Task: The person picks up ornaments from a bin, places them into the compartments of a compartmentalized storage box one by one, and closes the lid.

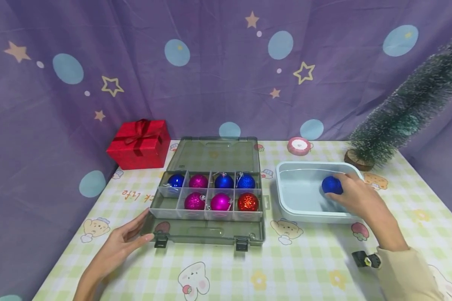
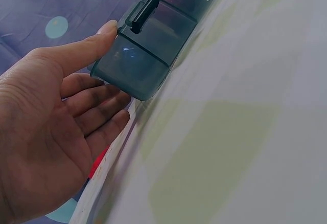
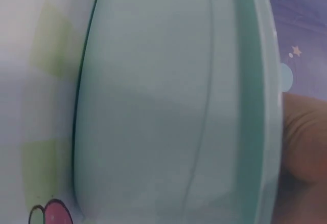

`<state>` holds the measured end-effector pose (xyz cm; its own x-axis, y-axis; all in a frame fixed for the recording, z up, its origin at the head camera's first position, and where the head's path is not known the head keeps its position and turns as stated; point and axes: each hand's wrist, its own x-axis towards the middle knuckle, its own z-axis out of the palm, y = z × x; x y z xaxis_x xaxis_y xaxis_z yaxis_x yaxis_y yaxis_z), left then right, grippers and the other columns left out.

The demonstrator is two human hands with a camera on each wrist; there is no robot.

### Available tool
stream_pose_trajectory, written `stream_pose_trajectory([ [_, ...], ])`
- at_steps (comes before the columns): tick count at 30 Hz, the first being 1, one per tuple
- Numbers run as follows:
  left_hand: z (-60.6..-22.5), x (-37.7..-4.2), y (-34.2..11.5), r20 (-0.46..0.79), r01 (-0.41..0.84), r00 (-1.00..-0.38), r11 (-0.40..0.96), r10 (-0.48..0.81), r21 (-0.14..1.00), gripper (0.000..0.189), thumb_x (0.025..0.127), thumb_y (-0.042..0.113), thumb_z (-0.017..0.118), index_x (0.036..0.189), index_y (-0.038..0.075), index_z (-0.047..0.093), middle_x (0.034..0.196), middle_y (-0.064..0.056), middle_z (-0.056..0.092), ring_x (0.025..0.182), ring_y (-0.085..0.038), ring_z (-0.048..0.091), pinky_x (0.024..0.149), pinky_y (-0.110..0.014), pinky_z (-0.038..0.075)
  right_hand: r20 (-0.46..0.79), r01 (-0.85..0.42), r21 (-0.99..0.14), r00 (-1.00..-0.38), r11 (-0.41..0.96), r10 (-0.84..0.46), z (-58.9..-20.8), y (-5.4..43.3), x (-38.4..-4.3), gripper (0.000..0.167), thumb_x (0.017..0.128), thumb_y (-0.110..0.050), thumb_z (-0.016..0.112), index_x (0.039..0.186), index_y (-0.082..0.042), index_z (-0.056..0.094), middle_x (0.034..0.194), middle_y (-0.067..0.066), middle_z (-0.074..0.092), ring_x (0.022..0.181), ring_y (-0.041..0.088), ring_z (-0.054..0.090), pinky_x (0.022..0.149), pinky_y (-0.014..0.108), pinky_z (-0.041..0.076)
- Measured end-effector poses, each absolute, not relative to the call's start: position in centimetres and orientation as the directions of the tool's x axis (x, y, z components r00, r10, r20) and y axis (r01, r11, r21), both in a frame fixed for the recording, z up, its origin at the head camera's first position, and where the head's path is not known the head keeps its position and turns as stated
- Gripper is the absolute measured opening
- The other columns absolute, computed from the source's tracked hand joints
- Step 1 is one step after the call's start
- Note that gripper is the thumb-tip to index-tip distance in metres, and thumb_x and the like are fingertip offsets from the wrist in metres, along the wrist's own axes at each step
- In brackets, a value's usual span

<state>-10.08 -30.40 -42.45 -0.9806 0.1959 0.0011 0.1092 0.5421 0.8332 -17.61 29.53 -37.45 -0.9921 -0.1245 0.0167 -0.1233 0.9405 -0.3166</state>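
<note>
My right hand grips a blue Christmas bauble inside the pale blue basin. In the right wrist view, the basin wall hides the bauble and most of that hand. My left hand is at the front left corner of a translucent grey compartment box. Its thumb rests on the box's edge in the left wrist view, and the loosely extended fingers lie by the side wall. Blue baubles, magenta baubles and one red bauble sit in the box's compartments; the lid lies back.
A red gift box with a bow stands at the back left. Behind the basin lies a pink ribbon spool. An artificial Christmas tree on a wooden base leans at the right. A purple curtain closes off the back.
</note>
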Motion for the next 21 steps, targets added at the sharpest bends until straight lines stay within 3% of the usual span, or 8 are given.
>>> stream_pose_trajectory([
  [9,-42.5,-10.1,-30.4,-0.005,0.103,-0.981,0.549,0.192,0.829,0.073,0.101,0.026,0.071,0.16,0.002,0.035,0.16,-0.02,0.037,0.144,-0.041,0.035,0.101,-0.004,0.035,0.075,-0.212,-0.339,-0.977,0.917,-0.199,-38.2,29.4,-18.7,0.067,0.092,-0.022,0.08,0.137,0.018,0.05,0.132,0.044,0.049,0.124,0.06,0.048,0.1,0.073,0.042],
  [21,-42.3,-10.1,-30.4,-0.012,0.096,-0.982,0.549,0.191,0.831,0.072,0.102,0.027,0.07,0.16,0.002,0.035,0.161,-0.021,0.036,0.145,-0.041,0.034,0.1,-0.005,0.035,0.164,-0.27,-0.319,-0.96,0.908,-0.228,-39.0,29.4,-19.6,0.054,0.09,-0.018,0.082,0.126,0.013,0.057,0.121,0.039,0.058,0.113,0.058,0.057,0.092,0.069,0.049],
])
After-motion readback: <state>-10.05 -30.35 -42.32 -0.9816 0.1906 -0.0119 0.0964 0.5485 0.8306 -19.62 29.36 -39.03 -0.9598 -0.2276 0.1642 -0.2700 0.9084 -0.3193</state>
